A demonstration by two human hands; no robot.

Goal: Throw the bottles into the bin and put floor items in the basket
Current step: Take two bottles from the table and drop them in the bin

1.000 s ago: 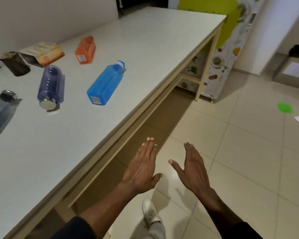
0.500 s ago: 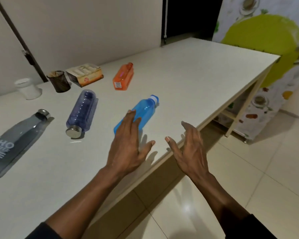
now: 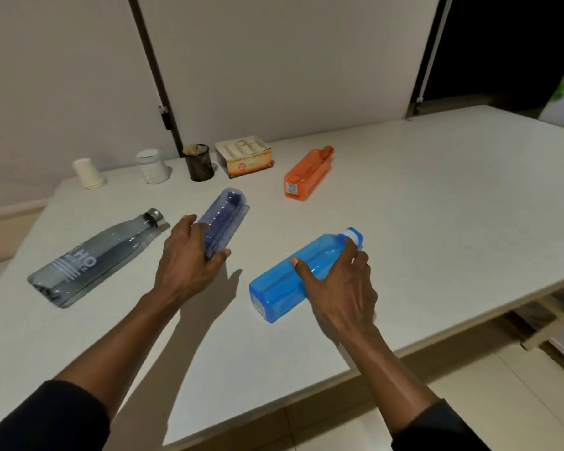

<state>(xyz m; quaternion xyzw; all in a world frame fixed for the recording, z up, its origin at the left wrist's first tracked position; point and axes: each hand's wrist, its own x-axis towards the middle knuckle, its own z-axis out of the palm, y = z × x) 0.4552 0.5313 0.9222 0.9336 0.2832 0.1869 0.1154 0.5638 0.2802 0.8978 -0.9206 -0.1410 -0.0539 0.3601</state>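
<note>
Head view: the left hand (image 3: 189, 258) curls round the purple bottle (image 3: 226, 212), and the right hand (image 3: 339, 284) grips the blue bottle (image 3: 279, 289). Both bottles lie on the white table (image 3: 437, 229), near the orange bottle (image 3: 306, 174).

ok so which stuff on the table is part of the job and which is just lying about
Job: blue bottle, purple bottle, grey bottle, orange bottle.
Lying about: paper cups, white jar, mesh pen holder, carton box.
</note>
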